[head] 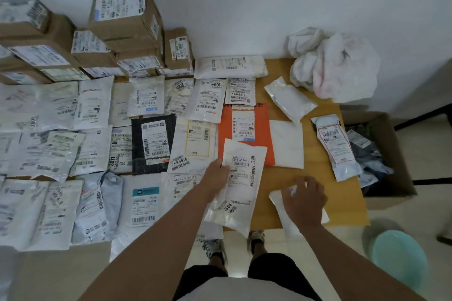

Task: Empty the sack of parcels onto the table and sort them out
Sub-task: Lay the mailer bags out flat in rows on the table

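Sorting is under way: the left hand (216, 173) grips a labelled parcel (241, 183) at its edge. Right hand (304, 199), fingers spread, touches a white packet (283, 212) near the counter (315, 171) edge; it likely needs placing in a row

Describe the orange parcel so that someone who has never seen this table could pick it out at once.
Start at the wooden table covered with flat mail bags, and go to the right end of the rows, just beyond the left hand. There lies the orange parcel, with a white label on it and its near corner under the white bag that hand holds. It is the only orange one; its neighbours are white, grey or black.
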The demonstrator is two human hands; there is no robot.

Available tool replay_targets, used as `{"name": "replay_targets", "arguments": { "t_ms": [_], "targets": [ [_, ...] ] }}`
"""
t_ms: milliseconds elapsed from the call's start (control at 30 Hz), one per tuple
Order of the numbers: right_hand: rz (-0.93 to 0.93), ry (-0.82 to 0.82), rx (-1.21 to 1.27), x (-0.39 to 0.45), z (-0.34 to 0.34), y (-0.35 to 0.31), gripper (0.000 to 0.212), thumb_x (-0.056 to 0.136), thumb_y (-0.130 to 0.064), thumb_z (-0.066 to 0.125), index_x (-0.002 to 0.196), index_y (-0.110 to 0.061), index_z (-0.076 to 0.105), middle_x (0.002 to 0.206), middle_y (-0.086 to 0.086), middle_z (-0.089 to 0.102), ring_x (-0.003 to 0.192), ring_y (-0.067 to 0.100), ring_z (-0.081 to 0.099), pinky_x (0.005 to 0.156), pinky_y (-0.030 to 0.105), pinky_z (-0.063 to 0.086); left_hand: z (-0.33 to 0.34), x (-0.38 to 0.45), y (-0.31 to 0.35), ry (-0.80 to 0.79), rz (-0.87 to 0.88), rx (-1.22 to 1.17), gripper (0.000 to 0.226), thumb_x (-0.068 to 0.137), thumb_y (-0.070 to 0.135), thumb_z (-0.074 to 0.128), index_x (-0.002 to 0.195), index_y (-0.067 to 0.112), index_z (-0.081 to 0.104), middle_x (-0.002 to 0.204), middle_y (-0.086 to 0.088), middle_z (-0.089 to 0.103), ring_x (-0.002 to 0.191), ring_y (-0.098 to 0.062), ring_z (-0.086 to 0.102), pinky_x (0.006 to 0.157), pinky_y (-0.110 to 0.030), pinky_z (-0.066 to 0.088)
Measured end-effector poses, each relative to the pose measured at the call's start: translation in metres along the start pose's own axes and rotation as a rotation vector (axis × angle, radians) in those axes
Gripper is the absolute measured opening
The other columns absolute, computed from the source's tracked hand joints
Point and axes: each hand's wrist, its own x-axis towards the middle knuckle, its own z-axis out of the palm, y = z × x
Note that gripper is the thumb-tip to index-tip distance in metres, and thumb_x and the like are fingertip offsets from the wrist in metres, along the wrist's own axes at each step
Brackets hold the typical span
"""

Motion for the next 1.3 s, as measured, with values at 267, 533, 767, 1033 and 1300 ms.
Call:
{"name": "replay_targets", "arguments": {
  "t_ms": [267,533,767,1033,1300],
  "targets": [
    [-0.053,-0.182,-0.205,-0.020,0.028,0.055,0.075,0.084,-0.060,0.058,0.146,-0.025,0.036,0.155,0.015,0.034,0.134,0.054,0.034,0.090,0.069,0.043,0.035,0.002,-0.005,-0.142,0.303,0.581,0.040,0.102,0.014,0.036,0.139,0.023,0.047,0.116,-0.006,0.063,0.101,-0.023,0.060,0.086,-0.035,0.048],
    [-0.284,-0.065,0.000,0.010,0.008,0.020,0.071,0.087,-0.065,0.042,0.143,-0.020,0.041,0.151,0.014,0.038,0.140,0.039,0.033,0.108,0.062,0.030,0.056,0.004,0.008,-0.111,0.489,1.132,0.048,0.100,0.019,0.041,0.142,0.042,0.041,0.133,0.004,0.057,0.127,-0.027,0.041,0.107,-0.047,0.025],
    [-0.457,-0.340,-0.157,0.014,0.019,0.014,0.090,0.078,-0.063,0.066,0.148,-0.021,0.029,0.162,0.018,0.008,0.140,0.039,0.032,0.108,0.055,0.032,0.063,-0.005,-0.002,0.273,0.542,1.048,0.040,0.100,0.030,0.043,0.140,0.029,0.044,0.136,0.003,0.052,0.125,-0.022,0.043,0.105,-0.040,0.030],
    [-0.492,-0.333,-0.226,0.014,0.026,0.012,0.072,0.062,-0.053,0.082,0.111,-0.006,0.057,0.148,0.022,0.039,0.114,0.038,0.059,0.083,0.049,0.052,0.045,-0.018,-0.055,0.129,0.370,1.347,0.109,0.076,0.059,0.065,0.155,0.022,-0.001,0.156,-0.009,0.014,0.146,-0.031,0.009,0.118,-0.049,0.004],
    [-0.500,-0.161,-0.167,0.015,0.021,0.019,0.071,0.061,-0.043,0.083,0.115,-0.011,0.052,0.135,0.020,0.051,0.113,0.041,0.056,0.085,0.052,0.049,0.050,-0.006,-0.044,0.255,0.465,1.389,0.095,0.081,0.040,0.068,0.155,0.017,0.013,0.152,-0.014,0.027,0.145,-0.034,0.017,0.118,-0.050,0.007]
  ]
}}
